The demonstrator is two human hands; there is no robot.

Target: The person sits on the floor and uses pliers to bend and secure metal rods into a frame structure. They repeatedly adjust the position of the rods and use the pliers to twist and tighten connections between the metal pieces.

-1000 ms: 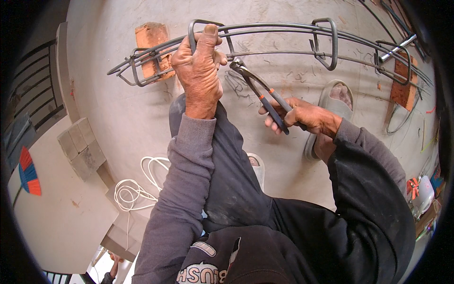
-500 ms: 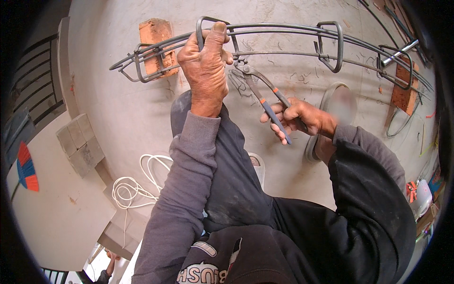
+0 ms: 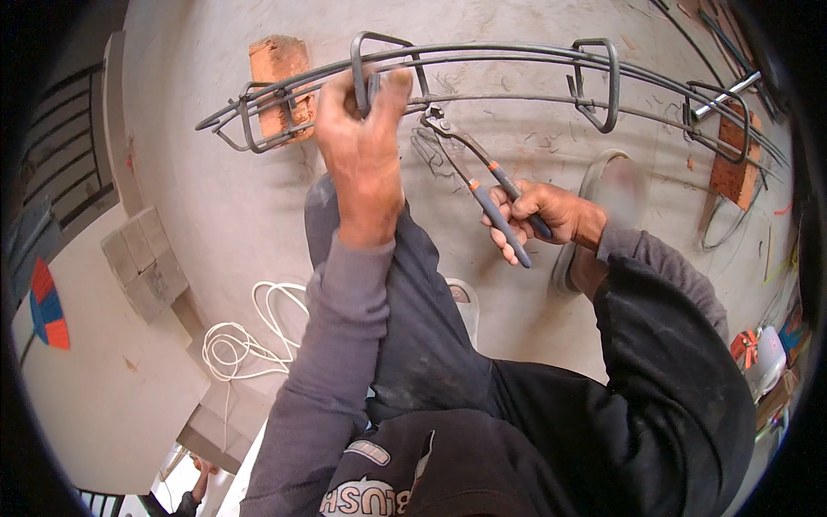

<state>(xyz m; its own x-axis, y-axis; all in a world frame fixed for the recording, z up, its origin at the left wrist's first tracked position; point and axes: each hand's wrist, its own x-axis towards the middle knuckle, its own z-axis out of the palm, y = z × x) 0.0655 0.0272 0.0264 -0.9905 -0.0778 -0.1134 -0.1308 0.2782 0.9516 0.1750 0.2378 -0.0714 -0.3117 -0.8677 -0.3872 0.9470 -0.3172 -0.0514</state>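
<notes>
A long rebar cage (image 3: 508, 50) of thin steel bars with bent stirrups lies across the far side. My left hand (image 3: 362, 164), partly smeared by motion, has its thumb and fingers around the near-left steel stirrup (image 3: 388, 37). In my right hand (image 3: 551, 211) is a pair of pincers (image 3: 475, 185) with grey handles and orange bands. The pincers' handles stand somewhat apart. Their jaws are at the lower bar, just right of my left fingers; whether they grip anything is too small to tell.
Two orange bricks, a left brick (image 3: 277, 65) and a right brick (image 3: 734, 168), sit under the cage's ends. Wire scraps (image 3: 431, 151) litter the floor. Left are grey blocks (image 3: 142, 263) and a coiled white cable (image 3: 228, 353). Another person's hand (image 3: 205, 467) shows at lower left.
My left hand has shifted down toward me, its thumb dropping lower on the stirrup. The pincers have tilted slightly, with their jaws a little farther left. The cage has barely moved.
</notes>
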